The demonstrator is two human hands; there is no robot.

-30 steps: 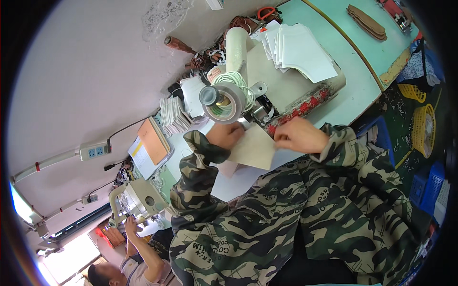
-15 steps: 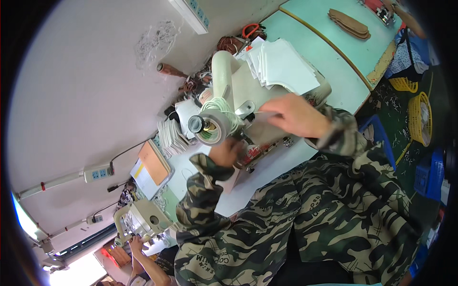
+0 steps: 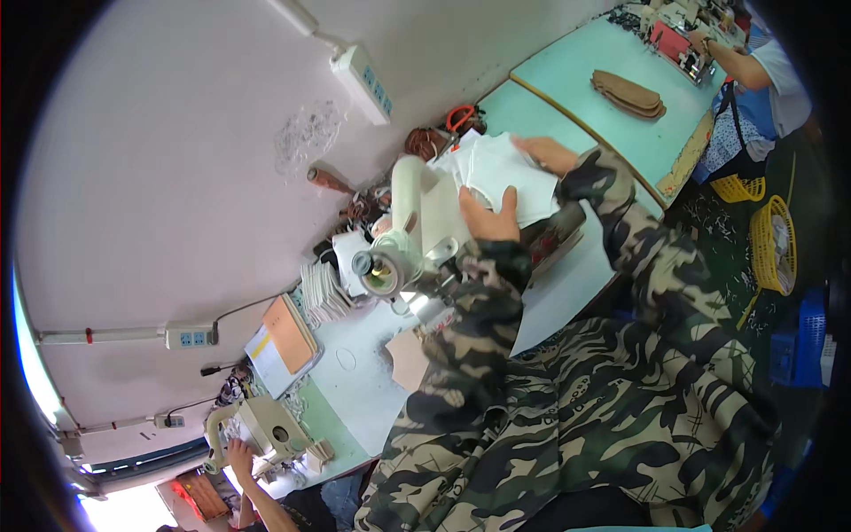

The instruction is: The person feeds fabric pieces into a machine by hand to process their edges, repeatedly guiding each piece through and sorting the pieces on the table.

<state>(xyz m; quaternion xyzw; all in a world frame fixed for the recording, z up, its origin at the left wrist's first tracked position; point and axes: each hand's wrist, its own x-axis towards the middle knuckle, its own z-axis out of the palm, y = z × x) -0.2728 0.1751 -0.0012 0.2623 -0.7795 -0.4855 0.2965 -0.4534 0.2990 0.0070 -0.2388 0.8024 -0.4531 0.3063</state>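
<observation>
A stack of flat white cut pieces lies on top of the cream sewing machine; whether they are cloth or card I cannot tell. At its near edge my left hand touches the pieces, thumb and fingers spread apart. My right hand is at the stack's right edge, its slightly blurred fingers stretched out along the pieces. A pale green thread spool sits at the machine's left end. Below it, partly behind my left sleeve, a beige flat piece lies on the white table.
Folded white pieces and a notebook lie along the wall. Orange-handled scissors are behind the machine. Brown pieces rest on the green table. Yellow baskets stand on the floor. Co-workers sit at both ends.
Both hands have moved from the machine's head up and right to the white stack. The beige piece on the table has come into clear sight, and the view has shifted.
</observation>
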